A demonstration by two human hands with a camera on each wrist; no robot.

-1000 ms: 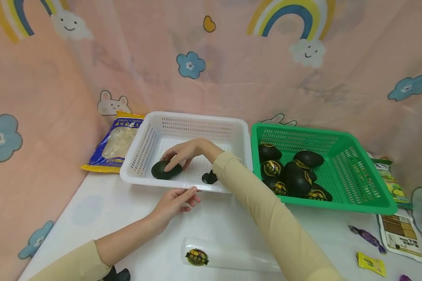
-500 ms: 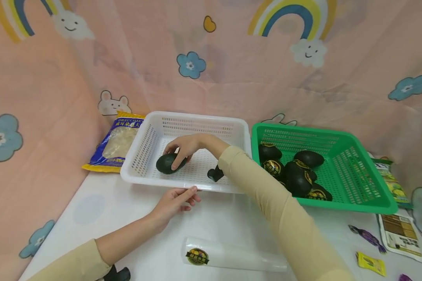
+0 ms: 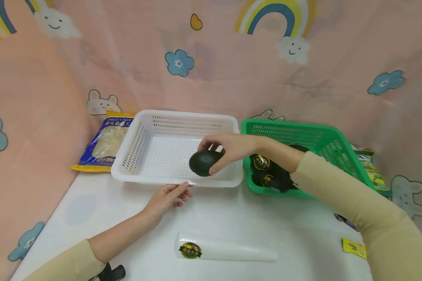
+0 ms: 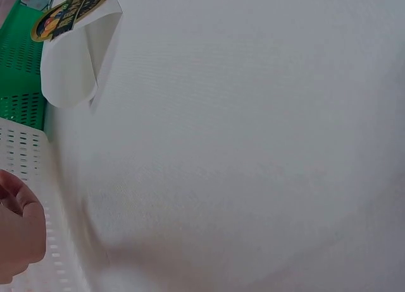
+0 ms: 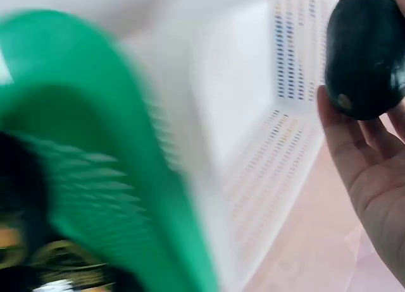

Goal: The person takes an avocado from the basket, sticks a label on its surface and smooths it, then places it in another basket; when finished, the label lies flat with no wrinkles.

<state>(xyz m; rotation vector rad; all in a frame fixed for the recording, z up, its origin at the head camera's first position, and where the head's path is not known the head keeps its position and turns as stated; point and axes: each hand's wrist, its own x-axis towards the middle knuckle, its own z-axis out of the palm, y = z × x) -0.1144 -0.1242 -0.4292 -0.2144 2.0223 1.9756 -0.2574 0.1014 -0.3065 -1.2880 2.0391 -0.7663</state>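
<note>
A dark green avocado (image 3: pixel 204 163) is held between the thumb and fingers of my right hand (image 3: pixel 230 150), over the right part of the white basket (image 3: pixel 186 114). In the right wrist view the same avocado (image 5: pixel 366 55) shows a small stem scar at its lower end. My left hand (image 3: pixel 163 201) grips the front rim of the white basket, thumb on top and fingers below. Right of it stands a green basket (image 3: pixel 332 132) with several dark avocados (image 3: pixel 267 171) bearing black and gold labels. My right forearm hides part of them.
A rolled white sheet (image 3: pixel 232 248) with a round fruit label lies in front. A blue and yellow pasta bag (image 3: pixel 109 142) leans at the white basket's left. A green snack packet (image 3: pixel 372 171) and yellow candy (image 3: pixel 353 248) lie at the right.
My right hand has carried the avocado rightward and up from the left part of the white basket. My left hand stays on the rim. The head view has shifted slightly.
</note>
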